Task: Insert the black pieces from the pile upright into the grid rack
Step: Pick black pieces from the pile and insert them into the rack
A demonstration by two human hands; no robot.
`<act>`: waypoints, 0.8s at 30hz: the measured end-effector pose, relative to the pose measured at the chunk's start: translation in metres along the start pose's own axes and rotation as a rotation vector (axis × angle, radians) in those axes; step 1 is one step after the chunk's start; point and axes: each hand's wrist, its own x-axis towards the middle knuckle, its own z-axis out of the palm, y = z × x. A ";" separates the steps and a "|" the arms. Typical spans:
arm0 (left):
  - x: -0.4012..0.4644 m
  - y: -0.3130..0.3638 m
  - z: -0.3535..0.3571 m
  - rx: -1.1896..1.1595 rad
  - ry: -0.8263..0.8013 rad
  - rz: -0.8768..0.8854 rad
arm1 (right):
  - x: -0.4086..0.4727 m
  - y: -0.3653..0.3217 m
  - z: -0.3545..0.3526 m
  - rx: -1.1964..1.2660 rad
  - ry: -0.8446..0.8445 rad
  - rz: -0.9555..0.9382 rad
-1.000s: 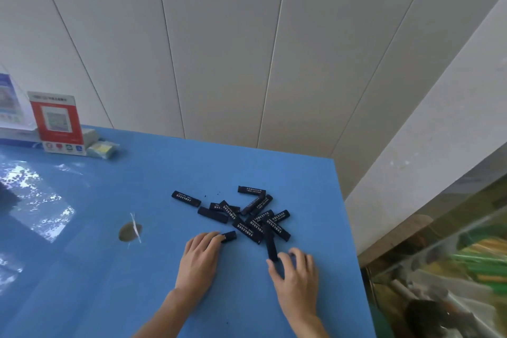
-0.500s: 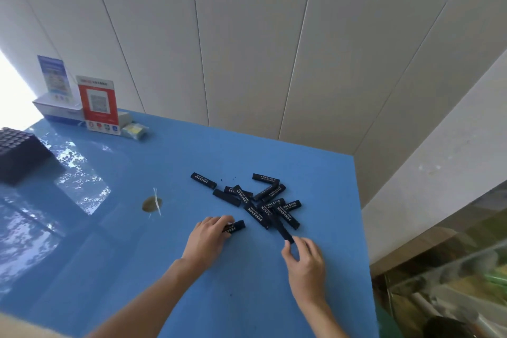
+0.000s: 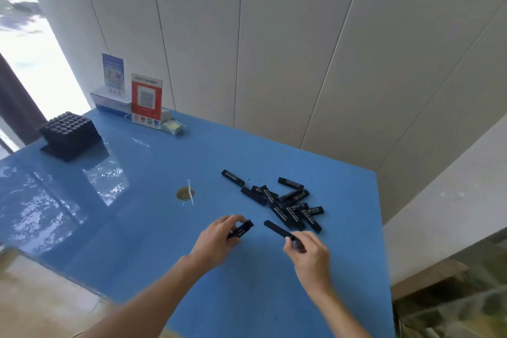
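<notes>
So, both hands have grabbed a black piece each, rack's way off in the far-left corner.

Head view: glossy blue worktop (image 3: pixel 137 228) pushed into a corner of pale panelled wall (image 3: pixel 274 49), bright window glare on the left bouncing off the surface. Left hand (image 3: pixel 216 241) has its fingers curled round one black piece (image 3: pixel 242 228); right hand (image 3: pixel 310 252) pinches the end of another black piece (image 3: pixel 277 230) that sticks out toward the left. Just past the right hand lies the pile (image 3: pixel 288 206) of black pieces, all flat and jumbled with white lettering. The grid rack (image 3: pixel 70 133) sits well apart from the pile near the window. Against the back wall there's a red sign (image 3: pixel 146 100), a blue sign (image 3: pixel 113 73) and a white box (image 3: pixel 111 101). Small brownish spot (image 3: pixel 185 193) mid-worktop with a white scrap on it.
</notes>
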 end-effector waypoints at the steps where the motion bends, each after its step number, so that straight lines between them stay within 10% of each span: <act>1: -0.002 -0.003 -0.007 -0.010 -0.008 0.007 | 0.002 -0.008 0.003 0.004 -0.014 -0.004; 24: -0.105 -0.206 -0.243 -0.027 0.216 -0.006 | 0.026 -0.274 0.202 0.146 -0.111 0.039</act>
